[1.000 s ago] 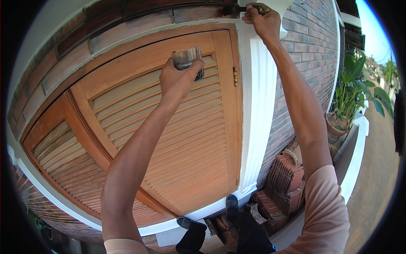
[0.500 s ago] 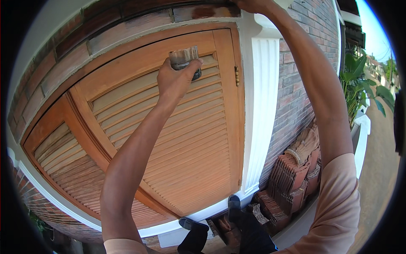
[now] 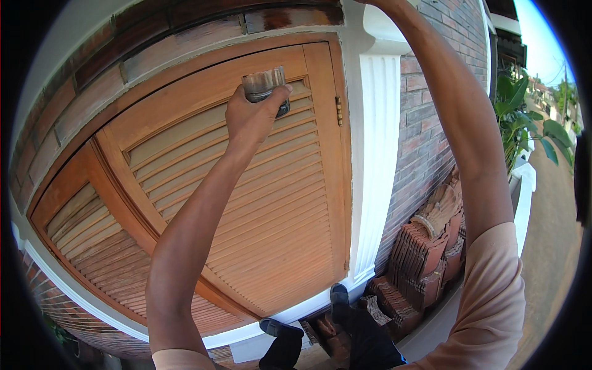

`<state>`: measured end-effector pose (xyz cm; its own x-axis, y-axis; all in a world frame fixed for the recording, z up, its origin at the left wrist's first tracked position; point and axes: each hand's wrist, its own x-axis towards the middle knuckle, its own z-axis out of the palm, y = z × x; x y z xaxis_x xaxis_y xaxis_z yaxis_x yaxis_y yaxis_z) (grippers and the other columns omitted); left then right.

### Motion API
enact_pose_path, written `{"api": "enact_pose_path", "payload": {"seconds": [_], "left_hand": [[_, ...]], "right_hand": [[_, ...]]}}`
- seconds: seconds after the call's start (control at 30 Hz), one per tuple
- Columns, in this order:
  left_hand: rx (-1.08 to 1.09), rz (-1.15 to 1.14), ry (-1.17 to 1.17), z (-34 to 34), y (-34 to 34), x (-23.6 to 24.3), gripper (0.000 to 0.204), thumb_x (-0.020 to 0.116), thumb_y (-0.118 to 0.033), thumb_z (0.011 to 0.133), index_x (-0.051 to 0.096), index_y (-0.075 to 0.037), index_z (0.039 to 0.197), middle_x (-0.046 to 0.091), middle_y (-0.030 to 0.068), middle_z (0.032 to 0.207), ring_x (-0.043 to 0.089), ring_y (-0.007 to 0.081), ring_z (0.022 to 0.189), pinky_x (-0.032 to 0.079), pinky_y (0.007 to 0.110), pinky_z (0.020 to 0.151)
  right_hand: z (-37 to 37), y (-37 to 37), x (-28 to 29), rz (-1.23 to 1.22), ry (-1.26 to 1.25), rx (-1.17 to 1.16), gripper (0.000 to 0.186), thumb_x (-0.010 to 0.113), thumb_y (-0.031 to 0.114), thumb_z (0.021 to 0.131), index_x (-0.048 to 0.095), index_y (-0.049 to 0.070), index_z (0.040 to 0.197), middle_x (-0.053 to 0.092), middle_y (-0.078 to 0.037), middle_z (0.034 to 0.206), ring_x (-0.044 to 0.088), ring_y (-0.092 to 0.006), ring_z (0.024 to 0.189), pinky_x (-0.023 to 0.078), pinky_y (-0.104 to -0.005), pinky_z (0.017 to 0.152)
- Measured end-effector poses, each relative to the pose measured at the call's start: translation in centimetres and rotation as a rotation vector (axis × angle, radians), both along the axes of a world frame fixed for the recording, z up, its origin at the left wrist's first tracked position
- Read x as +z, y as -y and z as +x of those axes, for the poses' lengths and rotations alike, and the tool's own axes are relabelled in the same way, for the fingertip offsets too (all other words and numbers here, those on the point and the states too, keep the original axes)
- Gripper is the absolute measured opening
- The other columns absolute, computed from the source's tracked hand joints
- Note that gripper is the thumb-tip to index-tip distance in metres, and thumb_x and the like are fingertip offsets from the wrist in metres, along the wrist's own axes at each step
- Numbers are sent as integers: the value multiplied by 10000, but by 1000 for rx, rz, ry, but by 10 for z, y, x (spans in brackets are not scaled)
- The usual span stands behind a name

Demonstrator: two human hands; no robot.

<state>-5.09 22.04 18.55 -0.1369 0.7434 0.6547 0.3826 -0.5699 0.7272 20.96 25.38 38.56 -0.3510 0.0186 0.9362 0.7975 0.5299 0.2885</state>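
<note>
Your left hand is raised in front of the louvered wooden shutter, fingers wrapped tight round a small clear cup with dark liquid low in it. The cup sits upright at the top of your fist, held against the upper slats, just under the shutter's top rail. Your thumb is over the near side of the cup and hides its lower part.

Your right arm runs straight up past the white fluted pilaster. The right hand is cut off by the top edge of the view, so you can't tell how its fingers stand or what it holds.

Around: brick lintel above the shutter, its top right bricks darker and glossy. A brass hinge sits on the shutter's right stile. A brick wall is right of the pilaster. Stacked terracotta roof tiles lean against the wall's base, below your right arm. Your two dark shoes stand on the white sill, near the tiles. Green plants far right, beside a low white wall.
</note>
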Motion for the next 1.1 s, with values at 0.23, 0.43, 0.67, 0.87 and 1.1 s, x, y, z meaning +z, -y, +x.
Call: {"api": "enact_pose_path", "payload": {"seconds": [0.23, 0.43, 0.67, 0.87, 1.1], "left_hand": [[-4, -2, -2, 1, 3, -2, 648, 833, -463, 752, 672, 25, 1146, 741, 159, 1055, 718, 250, 987, 534, 333, 911], [16, -9, -14, -2, -2, -3, 641, 831, -461, 755, 673, 17, 1151, 744, 163, 1072, 720, 260, 1005, 531, 340, 924], [16, -16, -20, 0, -5, -4, 640, 831, -456, 755, 673, 11, 1163, 743, 164, 1082, 720, 264, 1019, 530, 345, 933], [5, -3, -23, 2, -2, -3, 645, 833, -455, 758, 670, 22, 1161, 740, 172, 1089, 715, 267, 1036, 526, 347, 939], [8, 2, -17, 3, -3, -2, 643, 831, -452, 764, 669, 23, 1165, 737, 172, 1097, 713, 268, 1034, 523, 349, 941]], "right_hand": [[35, -18, -16, 386, -242, 90, 201, 622, 149, 868, 777, 41, 938, 747, -198, 973, 720, -388, 907, 576, -450, 816], [28, -38, -34, 348, -309, 97, 193, 623, 137, 900, 772, 22, 944, 748, -203, 937, 729, -396, 881, 584, -453, 794], [33, -42, -33, 323, -410, 210, 204, 640, 148, 881, 776, 15, 953, 753, -201, 904, 744, -373, 857, 590, -428, 777], [30, -42, -35, 196, -382, 152, 209, 654, 170, 893, 779, 20, 966, 752, -208, 912, 745, -375, 858, 589, -429, 770], [29, -51, -29, 292, -446, 103, 198, 668, 187, 896, 785, 35, 948, 750, -207, 922, 738, -381, 858, 583, -446, 788]]}}
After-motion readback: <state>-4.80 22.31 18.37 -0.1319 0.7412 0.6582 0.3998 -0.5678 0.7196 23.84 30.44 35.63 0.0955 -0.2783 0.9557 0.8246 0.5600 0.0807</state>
